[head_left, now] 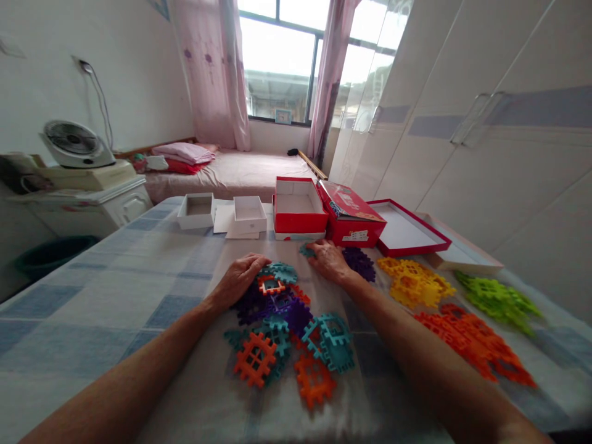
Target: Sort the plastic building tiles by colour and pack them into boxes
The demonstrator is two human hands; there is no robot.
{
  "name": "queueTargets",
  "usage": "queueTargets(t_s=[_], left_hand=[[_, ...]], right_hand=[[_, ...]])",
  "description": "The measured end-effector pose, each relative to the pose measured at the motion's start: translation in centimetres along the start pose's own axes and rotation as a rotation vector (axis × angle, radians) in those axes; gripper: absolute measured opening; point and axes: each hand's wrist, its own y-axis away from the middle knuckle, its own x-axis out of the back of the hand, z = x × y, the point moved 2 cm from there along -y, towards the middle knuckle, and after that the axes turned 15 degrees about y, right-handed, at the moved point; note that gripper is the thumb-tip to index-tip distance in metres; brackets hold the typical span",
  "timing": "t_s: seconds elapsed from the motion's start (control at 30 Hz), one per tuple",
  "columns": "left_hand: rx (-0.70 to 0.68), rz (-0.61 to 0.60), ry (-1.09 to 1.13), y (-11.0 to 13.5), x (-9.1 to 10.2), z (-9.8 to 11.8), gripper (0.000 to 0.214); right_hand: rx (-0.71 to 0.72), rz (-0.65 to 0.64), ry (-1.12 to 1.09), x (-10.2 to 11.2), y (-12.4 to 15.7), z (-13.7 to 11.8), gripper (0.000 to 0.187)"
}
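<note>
A mixed pile of plastic waffle-shaped building pieces (287,327) in teal, purple and orange lies on the checked tablecloth in front of me. My left hand (240,277) rests palm down on the far left edge of that pile, fingers curled over the pieces. My right hand (329,259) lies flat on the cloth beyond the pile, fingertips touching a teal piece (306,250), with a purple heap (359,263) just to its right. Sorted heaps lie further right: yellow (414,282), orange-red (472,345) and green (497,299).
Open red boxes (298,213) and a red lid (402,231) stand behind the pieces, with two small white boxes (197,211) to the left. A white wardrobe runs along the right. A bed, a fan on a cabinet and a window are beyond the table.
</note>
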Motion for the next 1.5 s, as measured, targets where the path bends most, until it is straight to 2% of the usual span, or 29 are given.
queueTargets(t_s=[0.1, 0.17, 0.23, 0.3, 0.37, 0.43, 0.53, 0.67, 0.77, 0.9, 1.0, 1.17, 1.27, 1.33, 1.4, 1.5], left_hand=[[0.016, -0.001, 0.065, 0.0, 0.0, -0.3, 0.046], [0.033, -0.008, 0.135, 0.0, 0.1, -0.4, 0.047], [0.054, -0.020, 0.202, 0.1, 0.2, -0.4, 0.048], [0.083, -0.026, 0.258, 0.2, 0.3, -0.3, 0.050], [0.111, -0.026, 0.288, 0.3, 0.4, -0.2, 0.052], [0.118, -0.033, 0.266, 0.3, 0.4, -0.2, 0.051], [0.086, -0.100, 0.204, 0.2, 0.1, -0.4, 0.044], [-0.044, -0.231, 0.056, 0.2, -0.4, -0.6, 0.040], [-0.105, -0.255, -0.057, 0.3, -0.5, -0.6, 0.040], [-0.098, -0.286, -0.115, 0.3, -0.4, -0.5, 0.040], [-0.102, -0.298, -0.131, 0.3, -0.4, -0.3, 0.040], [-0.118, -0.274, -0.045, 0.4, -0.4, -0.4, 0.021], [-0.093, -0.245, 0.006, 0.4, -0.4, -0.6, 0.017], [-0.085, -0.229, 0.020, 0.4, -0.5, -0.7, 0.018], [-0.082, -0.204, 0.031, 0.3, -0.5, -0.7, 0.019], [-0.059, -0.135, 0.109, 0.2, -0.4, -0.7, 0.022]], right_hand=[[0.153, 0.074, -0.203, 1.2, 1.5, -0.9, 0.033], [0.324, 0.048, -0.371, 1.7, 2.6, -1.9, 0.042], [0.459, -0.002, -0.434, 1.7, 3.3, -3.0, 0.060], [0.506, 0.015, -0.426, 1.4, 3.7, -3.6, 0.061], [0.480, 0.070, -0.432, 1.0, 3.7, -3.5, 0.045], [0.388, 0.099, -0.451, 0.6, 3.5, -2.9, 0.033], [0.218, 0.110, -0.458, 0.2, 3.1, -1.5, 0.029], [0.105, 0.213, -0.350, 0.5, 3.3, -0.4, 0.033], [0.124, 0.245, -0.260, 1.4, 4.2, -0.7, 0.029], [0.307, 0.113, -0.182, 2.3, 5.7, -1.9, 0.035], [0.379, 0.037, -0.138, 2.1, 6.1, -2.3, 0.040], [0.352, 0.001, -0.243, 1.5, 5.5, -1.3, 0.021], [0.281, -0.035, -0.299, 1.4, 5.0, -0.2, 0.010], [0.195, -0.004, -0.268, 1.5, 4.7, 0.5, 0.011], [0.113, 0.107, -0.198, 1.8, 4.6, 0.7, 0.015], [0.129, 0.241, -0.163, 2.0, 4.9, -0.1, 0.019]])
